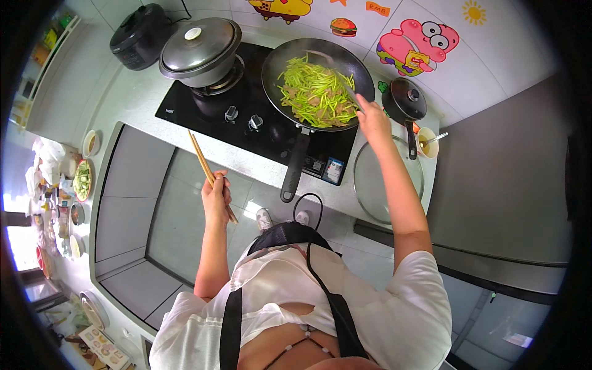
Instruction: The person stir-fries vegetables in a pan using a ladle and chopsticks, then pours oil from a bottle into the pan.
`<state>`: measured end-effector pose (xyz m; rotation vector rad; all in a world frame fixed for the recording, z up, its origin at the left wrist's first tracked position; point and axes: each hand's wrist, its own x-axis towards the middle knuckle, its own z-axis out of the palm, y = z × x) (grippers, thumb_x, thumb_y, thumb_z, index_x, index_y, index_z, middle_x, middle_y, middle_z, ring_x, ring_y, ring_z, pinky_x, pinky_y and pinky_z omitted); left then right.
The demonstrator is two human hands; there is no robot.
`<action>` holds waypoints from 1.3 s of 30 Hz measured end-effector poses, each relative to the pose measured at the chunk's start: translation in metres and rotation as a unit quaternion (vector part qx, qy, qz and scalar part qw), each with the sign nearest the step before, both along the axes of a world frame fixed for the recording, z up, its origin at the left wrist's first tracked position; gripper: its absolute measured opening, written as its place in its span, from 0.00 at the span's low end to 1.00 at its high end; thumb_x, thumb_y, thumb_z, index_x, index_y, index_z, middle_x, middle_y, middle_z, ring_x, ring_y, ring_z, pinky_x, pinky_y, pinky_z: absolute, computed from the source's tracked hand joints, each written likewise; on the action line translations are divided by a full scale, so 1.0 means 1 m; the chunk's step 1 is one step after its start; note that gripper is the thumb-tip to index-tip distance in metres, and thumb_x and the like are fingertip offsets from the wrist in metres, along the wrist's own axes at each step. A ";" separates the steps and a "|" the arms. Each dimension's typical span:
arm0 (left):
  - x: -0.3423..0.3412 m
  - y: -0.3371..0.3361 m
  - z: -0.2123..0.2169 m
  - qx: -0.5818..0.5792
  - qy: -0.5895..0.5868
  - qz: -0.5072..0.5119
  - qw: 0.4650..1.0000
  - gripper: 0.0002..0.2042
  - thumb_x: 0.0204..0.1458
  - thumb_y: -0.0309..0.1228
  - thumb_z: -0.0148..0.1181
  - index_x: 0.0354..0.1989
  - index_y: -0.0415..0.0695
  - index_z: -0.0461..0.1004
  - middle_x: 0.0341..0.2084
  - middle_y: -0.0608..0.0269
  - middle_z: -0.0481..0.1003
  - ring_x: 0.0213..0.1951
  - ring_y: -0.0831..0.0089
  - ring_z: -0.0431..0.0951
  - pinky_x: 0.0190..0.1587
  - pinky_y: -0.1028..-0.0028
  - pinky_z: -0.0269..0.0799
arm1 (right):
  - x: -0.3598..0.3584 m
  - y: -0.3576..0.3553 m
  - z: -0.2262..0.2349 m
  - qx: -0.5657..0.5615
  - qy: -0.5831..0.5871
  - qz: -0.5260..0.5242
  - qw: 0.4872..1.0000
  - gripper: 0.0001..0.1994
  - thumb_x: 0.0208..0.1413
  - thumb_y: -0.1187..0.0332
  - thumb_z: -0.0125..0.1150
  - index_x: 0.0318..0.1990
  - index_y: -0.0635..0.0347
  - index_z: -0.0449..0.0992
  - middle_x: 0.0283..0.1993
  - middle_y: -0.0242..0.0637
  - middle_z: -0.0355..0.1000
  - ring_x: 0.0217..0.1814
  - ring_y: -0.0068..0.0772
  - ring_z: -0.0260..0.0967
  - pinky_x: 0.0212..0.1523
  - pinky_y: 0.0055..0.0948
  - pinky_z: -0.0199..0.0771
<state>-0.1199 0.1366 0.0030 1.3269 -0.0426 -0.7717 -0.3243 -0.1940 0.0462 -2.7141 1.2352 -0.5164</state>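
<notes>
My left hand (216, 196) is closed around a pair of wooden chopsticks (200, 155), held in the air in front of the counter. My right hand (374, 124) grips the handle of a spatula (346, 87), which reaches over the far right rim into a dark wok (275, 60). Its blade end is hard to make out. Sliced green stalks with light brown pieces, perhaps meat, form a stir-fry (316, 92) in the wok. The wok sits on the right of a black gas hob (259, 143), its long black handle (296, 163) pointing toward me.
A lidded pot (202, 46) stands on the left burner, beside a black rice cooker (140, 37). Right of the hob are a glass lid (376, 179), a small lidded saucepan (404, 102) and a bowl with a spoon (427, 143). Bowls and packages crowd the left counter (111, 246).
</notes>
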 end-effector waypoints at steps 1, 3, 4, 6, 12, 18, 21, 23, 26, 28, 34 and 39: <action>-0.001 0.001 -0.001 0.001 -0.001 -0.002 1.000 0.08 0.56 0.32 0.45 0.37 0.41 0.67 0.19 0.71 0.64 0.11 0.87 0.52 0.12 0.84 0.46 | 0.007 0.003 -0.001 0.006 -0.003 0.016 1.000 0.20 0.48 0.65 0.55 0.51 0.43 0.67 0.34 0.41 0.68 0.35 0.45 0.68 0.35 0.40 0.69; -0.002 0.001 -0.004 0.004 -0.003 -0.008 1.000 0.08 0.56 0.33 0.46 0.37 0.42 0.67 0.19 0.72 0.63 0.11 0.87 0.51 0.12 0.84 0.45 | 0.006 0.008 0.004 0.019 -0.001 0.044 0.999 0.18 0.48 0.63 0.56 0.50 0.42 0.69 0.32 0.40 0.68 0.35 0.44 0.69 0.34 0.39 0.69; -0.003 0.001 -0.004 0.005 -0.008 -0.009 1.000 0.08 0.56 0.33 0.46 0.37 0.42 0.67 0.19 0.72 0.64 0.11 0.87 0.51 0.12 0.84 0.45 | 0.000 0.013 0.013 0.026 0.006 0.057 0.998 0.17 0.48 0.62 0.56 0.49 0.41 0.70 0.31 0.39 0.68 0.34 0.43 0.69 0.33 0.39 0.69; -0.005 0.002 -0.005 0.011 -0.016 -0.009 1.000 0.08 0.56 0.33 0.46 0.37 0.42 0.67 0.19 0.72 0.64 0.11 0.87 0.52 0.13 0.84 0.45 | -0.016 0.021 0.029 0.021 0.032 0.078 0.996 0.15 0.48 0.61 0.56 0.46 0.38 0.72 0.28 0.36 0.67 0.32 0.41 0.69 0.31 0.39 0.68; -0.001 0.000 -0.004 0.000 -0.015 -0.025 1.000 0.08 0.56 0.33 0.46 0.37 0.42 0.67 0.19 0.72 0.64 0.11 0.87 0.51 0.13 0.84 0.46 | -0.077 0.040 0.112 -0.051 0.171 0.074 0.981 0.14 0.48 0.62 0.56 0.45 0.37 0.73 0.26 0.34 0.66 0.28 0.39 0.68 0.28 0.37 0.67; 0.000 -0.004 -0.002 0.000 -0.017 -0.030 0.999 0.08 0.56 0.32 0.46 0.37 0.42 0.67 0.19 0.72 0.64 0.11 0.87 0.51 0.13 0.84 0.46 | -0.098 0.057 0.190 -0.040 0.193 0.028 0.980 0.13 0.45 0.62 0.59 0.41 0.43 0.76 0.25 0.35 0.68 0.29 0.40 0.68 0.29 0.38 0.67; -0.001 -0.003 -0.003 0.004 -0.017 -0.025 1.000 0.08 0.56 0.32 0.46 0.37 0.42 0.67 0.19 0.72 0.64 0.11 0.87 0.51 0.12 0.85 0.47 | -0.094 0.060 0.197 -0.052 0.215 0.037 0.974 0.13 0.44 0.63 0.60 0.41 0.45 0.76 0.26 0.36 0.69 0.30 0.39 0.69 0.29 0.37 0.68; -0.001 -0.003 -0.004 0.001 -0.012 -0.026 1.000 0.08 0.56 0.32 0.46 0.37 0.42 0.67 0.19 0.72 0.64 0.11 0.87 0.51 0.12 0.85 0.46 | -0.088 0.057 0.178 -0.038 0.220 0.036 0.974 0.14 0.44 0.64 0.60 0.41 0.45 0.76 0.26 0.36 0.70 0.31 0.39 0.69 0.30 0.37 0.68; 0.000 0.000 -0.005 0.000 -0.009 -0.020 1.000 0.08 0.56 0.33 0.46 0.37 0.42 0.68 0.19 0.72 0.64 0.11 0.87 0.51 0.12 0.84 0.45 | -0.081 0.048 0.136 -0.049 0.219 0.037 0.974 0.14 0.44 0.64 0.60 0.42 0.44 0.75 0.26 0.37 0.70 0.31 0.40 0.69 0.30 0.37 0.68; 0.003 0.001 -0.003 0.003 -0.011 -0.012 1.000 0.08 0.56 0.33 0.46 0.37 0.42 0.68 0.19 0.72 0.64 0.11 0.87 0.51 0.13 0.84 0.45 | -0.080 0.042 0.114 -0.059 0.189 0.038 0.979 0.15 0.44 0.65 0.60 0.43 0.42 0.74 0.26 0.37 0.70 0.31 0.41 0.69 0.30 0.38 0.68; 0.006 0.012 0.000 0.018 -0.016 0.016 1.000 0.08 0.55 0.32 0.46 0.37 0.42 0.68 0.18 0.72 0.63 0.11 0.87 0.52 0.13 0.84 0.45 | -0.058 0.035 0.091 -0.022 0.136 0.005 0.990 0.18 0.46 0.64 0.59 0.47 0.40 0.72 0.29 0.41 0.70 0.31 0.44 0.69 0.32 0.38 0.68; 0.006 0.011 0.001 0.010 -0.011 0.017 1.000 0.08 0.56 0.32 0.45 0.36 0.42 0.68 0.18 0.72 0.64 0.11 0.87 0.52 0.13 0.84 0.46 | -0.026 0.017 0.058 -0.049 0.095 0.000 0.994 0.19 0.47 0.64 0.58 0.50 0.38 0.69 0.27 0.41 0.68 0.29 0.46 0.68 0.31 0.40 0.67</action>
